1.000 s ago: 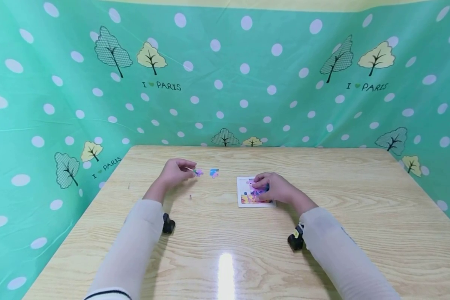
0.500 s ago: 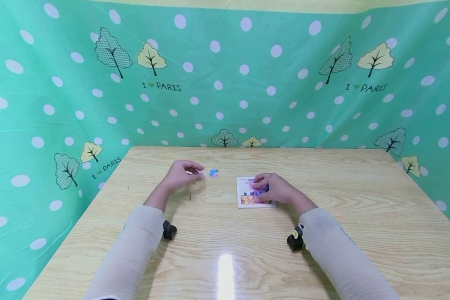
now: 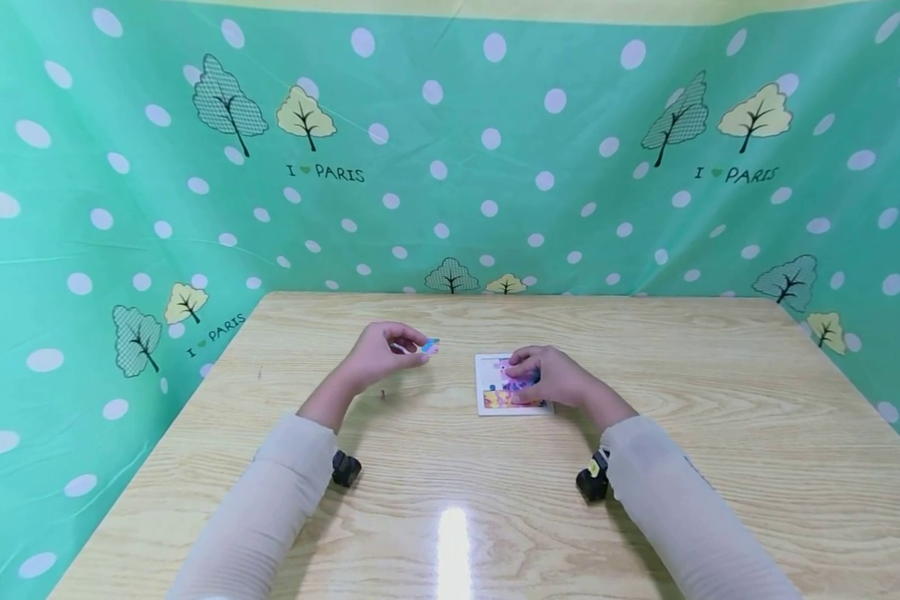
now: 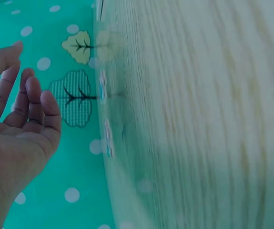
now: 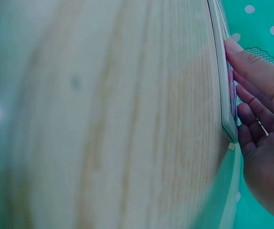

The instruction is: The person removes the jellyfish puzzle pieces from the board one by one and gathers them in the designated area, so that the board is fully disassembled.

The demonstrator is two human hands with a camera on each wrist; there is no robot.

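Note:
My left hand (image 3: 382,352) hovers low over the table, its fingertips right at a small blue-and-pink puzzle piece (image 3: 432,345) in the head view. In the left wrist view that hand (image 4: 25,112) shows loosely bent fingers with nothing visible between them. Two puzzle pieces, one upper (image 4: 103,86) and one lower (image 4: 109,138), lie on the tabletop beyond it. On the right, a white-framed jigsaw puzzle (image 3: 492,410) lies flat, with pink, purple and yellow pieces in it. My right hand (image 3: 558,375) rests on its face, thumb (image 5: 233,46) near one edge, covering part of the picture.
A tiny dark bit (image 3: 382,394) lies on the wooden table (image 3: 450,467) near the left forearm. Black wrist cameras hang at the left cuff (image 3: 345,468) and the right cuff (image 3: 592,482). A green dotted curtain (image 3: 420,217) stands behind the table's far edge.
My left hand has moved right, passing over the first puzzle piece to the blue-and-pink one; the first is now hidden in the head view. The right hand and the jigsaw puzzle stay still.

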